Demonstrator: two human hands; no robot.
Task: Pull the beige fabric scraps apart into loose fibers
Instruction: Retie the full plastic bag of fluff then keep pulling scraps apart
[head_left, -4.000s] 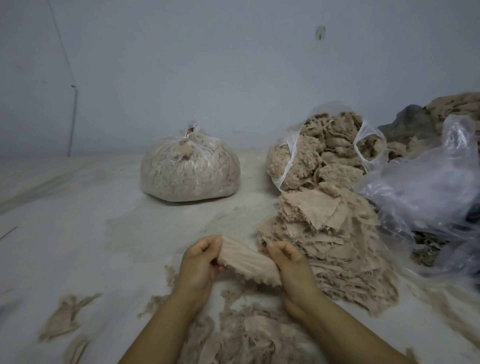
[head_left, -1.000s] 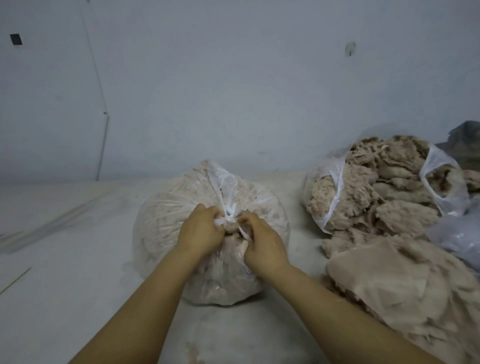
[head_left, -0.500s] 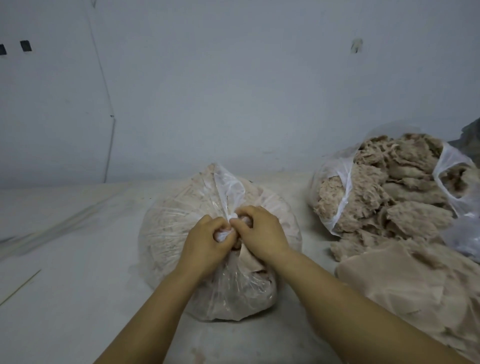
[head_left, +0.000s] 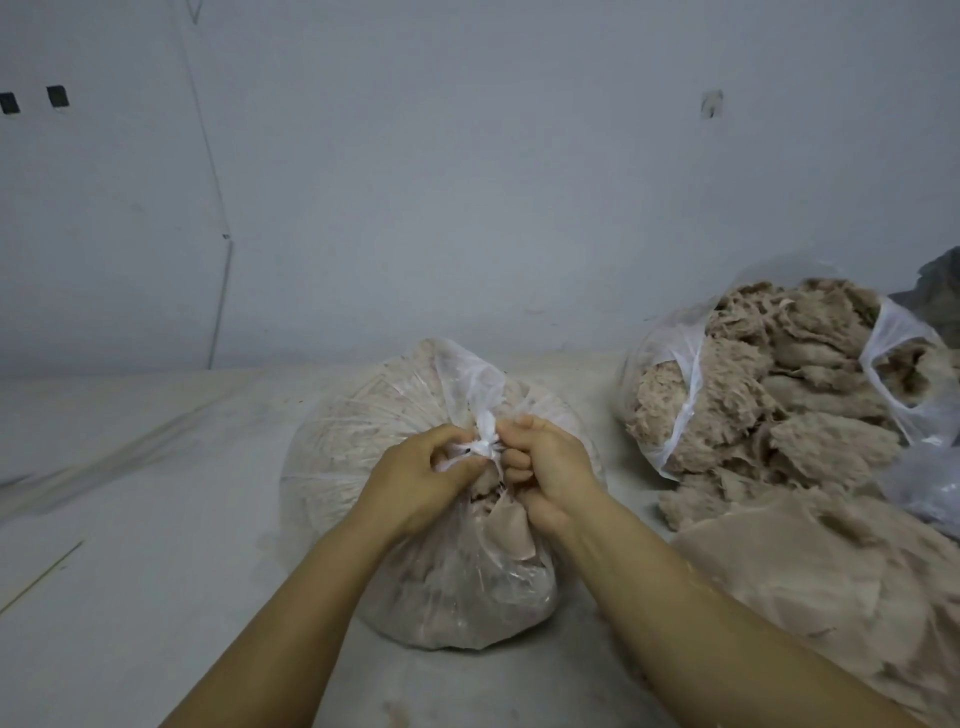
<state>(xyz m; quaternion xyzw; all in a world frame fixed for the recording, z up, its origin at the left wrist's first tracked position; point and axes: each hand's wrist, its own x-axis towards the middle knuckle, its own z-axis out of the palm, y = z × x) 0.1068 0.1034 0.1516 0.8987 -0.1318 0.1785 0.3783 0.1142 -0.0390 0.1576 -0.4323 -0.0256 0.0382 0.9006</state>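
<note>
Pinching at the white knot (head_left: 482, 446) on top of the tied clear bag (head_left: 363, 441), both hands meet right over it: the left hand (head_left: 421, 480) has its fingers curled in with the tips nipping the twisted plastic from one side, and the right hand (head_left: 548, 467) has its fingers curled too, tips closed on the same knot from the other side. The bag sits on the pale floor (head_left: 130, 545) near the middle, just out from the grey wall (head_left: 467, 182), bulging with beige fibers. Off to the right, an open bag (head_left: 680, 395) overflows with fluffy torn fibers (head_left: 769, 384). And the beige fabric scraps (head_left: 810, 577)? They lie in a heap toward the floor's near right corner, beside the right forearm, neither hand on them.
</note>
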